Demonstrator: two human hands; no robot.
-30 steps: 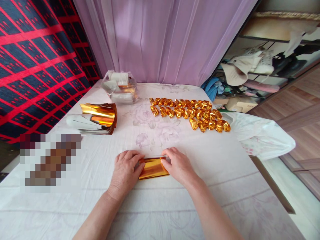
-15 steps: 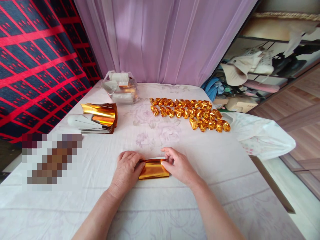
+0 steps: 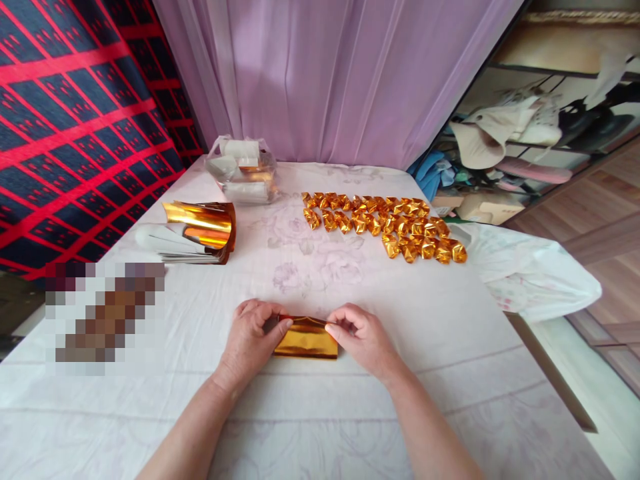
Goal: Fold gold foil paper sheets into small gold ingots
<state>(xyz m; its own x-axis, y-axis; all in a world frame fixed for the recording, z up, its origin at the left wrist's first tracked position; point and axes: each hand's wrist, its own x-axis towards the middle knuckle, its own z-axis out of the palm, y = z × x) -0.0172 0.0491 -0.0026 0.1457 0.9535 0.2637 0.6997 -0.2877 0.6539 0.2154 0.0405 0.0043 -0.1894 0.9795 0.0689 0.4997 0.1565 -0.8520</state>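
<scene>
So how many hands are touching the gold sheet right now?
2: the left hand pinches the gold sheet's left end, and the right hand pinches its right end, on the white cloth.

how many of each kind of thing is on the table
gold sheet held by left hand and right hand: 1
stack of gold sheets: 1
clear bag: 1
white bag: 1
pile of folded gold pieces: 1
total: 5

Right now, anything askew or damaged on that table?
Nothing damaged. Both hands, left hand and right hand, pinch the gold foil sheet flat. The foil stack curls upward; folded gold pieces lie in loose rows.
</scene>
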